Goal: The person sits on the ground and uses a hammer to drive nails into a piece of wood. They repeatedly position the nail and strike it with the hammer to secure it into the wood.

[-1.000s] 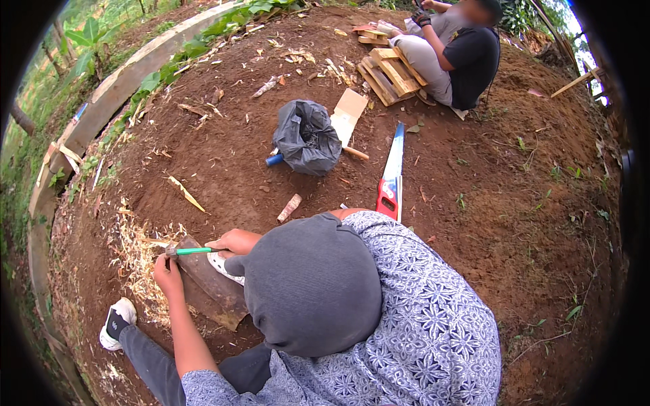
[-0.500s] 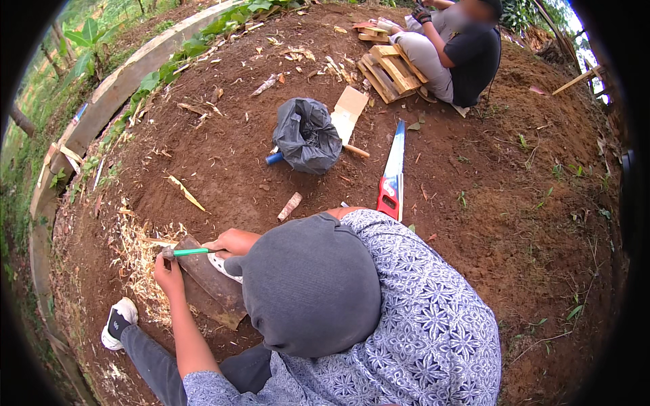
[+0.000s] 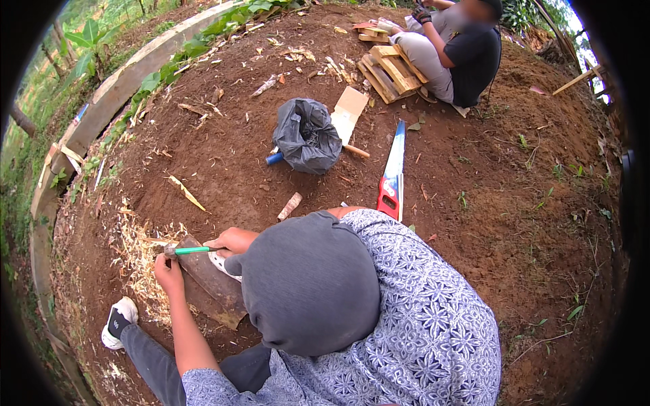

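Note:
My left hand (image 3: 169, 272) is closed, its fingertips at the greyish, blocky end of a tool with a bright green shaft (image 3: 193, 250). At the tool's darker other end, my right hand (image 3: 230, 240) is closed round it. What kind of tool it is does not show clearly. It lies level above a brown, flat board-like piece (image 3: 210, 287) on the ground between my legs. Pale wood shavings (image 3: 145, 260) are heaped beside the board and my left hand. My cap hides part of my right forearm.
A red-handled handsaw (image 3: 391, 179) lies on the soil. Ahead are a black plastic bag (image 3: 308, 135), a cardboard piece (image 3: 349, 111) and a short stick (image 3: 290, 206). Another person (image 3: 467, 54) sits by a wooden pallet (image 3: 391, 73). A concrete edge (image 3: 128, 74) curves along the left.
Both hands keep their hold on the green-shafted tool. The tool has shifted very slightly, its blocky end a touch to the right.

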`<action>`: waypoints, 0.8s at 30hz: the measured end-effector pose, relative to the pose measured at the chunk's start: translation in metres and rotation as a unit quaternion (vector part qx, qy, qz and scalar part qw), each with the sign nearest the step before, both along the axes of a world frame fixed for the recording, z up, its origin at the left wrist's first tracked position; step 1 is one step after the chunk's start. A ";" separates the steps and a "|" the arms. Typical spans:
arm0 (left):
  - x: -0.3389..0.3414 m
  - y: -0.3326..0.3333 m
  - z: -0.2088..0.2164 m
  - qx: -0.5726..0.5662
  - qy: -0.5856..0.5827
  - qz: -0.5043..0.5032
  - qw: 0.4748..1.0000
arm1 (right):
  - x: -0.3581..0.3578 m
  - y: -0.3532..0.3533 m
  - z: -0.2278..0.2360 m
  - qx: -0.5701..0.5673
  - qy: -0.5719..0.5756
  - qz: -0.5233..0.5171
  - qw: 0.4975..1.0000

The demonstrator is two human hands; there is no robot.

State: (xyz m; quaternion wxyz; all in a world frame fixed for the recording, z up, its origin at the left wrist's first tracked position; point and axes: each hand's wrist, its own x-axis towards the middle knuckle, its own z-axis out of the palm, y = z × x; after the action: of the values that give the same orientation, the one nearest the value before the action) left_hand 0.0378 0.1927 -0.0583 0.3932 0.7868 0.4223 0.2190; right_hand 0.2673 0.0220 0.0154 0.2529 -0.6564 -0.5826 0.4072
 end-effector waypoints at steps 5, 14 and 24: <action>0.021 -0.010 -0.016 -0.001 -0.028 -0.007 1.000 | 0.017 -0.010 -0.064 -0.091 0.061 -0.079 0.991; 0.010 -0.008 0.002 -0.005 -0.035 0.037 0.999 | 0.003 0.004 0.015 0.042 0.051 -0.022 0.998; 0.005 -0.003 -0.003 -0.011 0.026 0.021 0.999 | 0.005 -0.001 0.020 0.007 0.019 -0.033 0.999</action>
State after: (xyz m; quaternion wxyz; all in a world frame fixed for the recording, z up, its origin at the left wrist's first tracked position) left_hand 0.0426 0.1893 -0.0609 0.3863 0.7789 0.4509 0.2018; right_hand 0.2722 0.0206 0.0352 0.2822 -0.6656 -0.5584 0.4068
